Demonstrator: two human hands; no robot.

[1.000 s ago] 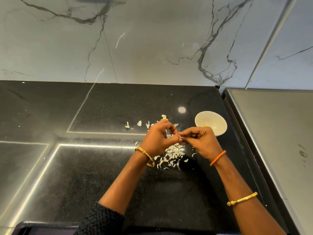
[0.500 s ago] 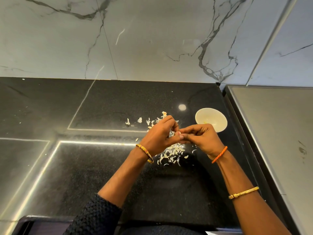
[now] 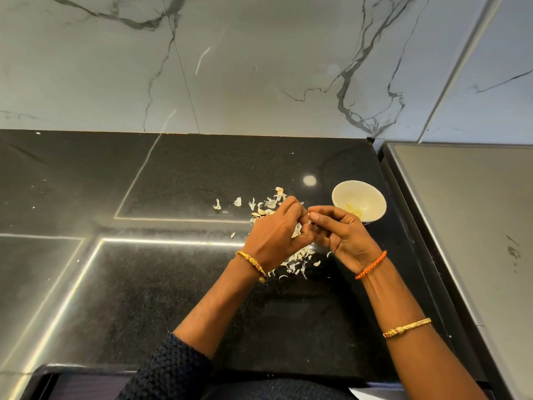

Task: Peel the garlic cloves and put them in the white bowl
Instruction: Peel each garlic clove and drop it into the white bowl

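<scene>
The small garlic clove (image 3: 309, 217) you are working on sits right where your two hands meet, and only a pale sliver of it shows between the fingertips; how much skin is on it cannot be told. Your left hand (image 3: 277, 235) comes in from the left with its fingers curled over, thumb and forefinger pinching at the clove. Your right hand (image 3: 341, 233) meets it from the right, fingers likewise curled and the thumb tip pressed against the same spot, so both hands hold the one clove between them above the counter.

Directly beneath and just near of your hands lies a scattered heap of thin, papery white garlic skins (image 3: 297, 262), with a looser trail of skins (image 3: 259, 204) spread to the far left of your left hand. The round white ceramic bowl (image 3: 372, 194) stands just to the far right of your right hand, close by but not touching it, and a few pale yellowish peeled cloves (image 3: 355, 210) lie in its bottom.

All of this rests on the glossy black speckled stone countertop (image 3: 173, 284), which carries bright streaks of reflected light. A gold bangle (image 3: 253, 262) circles your left wrist, a braided orange thread band (image 3: 372, 264) your right wrist, and a second gold bangle (image 3: 406, 327) sits further up the right forearm. A dark knitted sleeve (image 3: 170, 368) covers your left upper arm. Beyond the counter rises a grey-veined white marble wall (image 3: 259, 67), and a flat grey metal surface (image 3: 476, 226) adjoins the counter on the right.
</scene>
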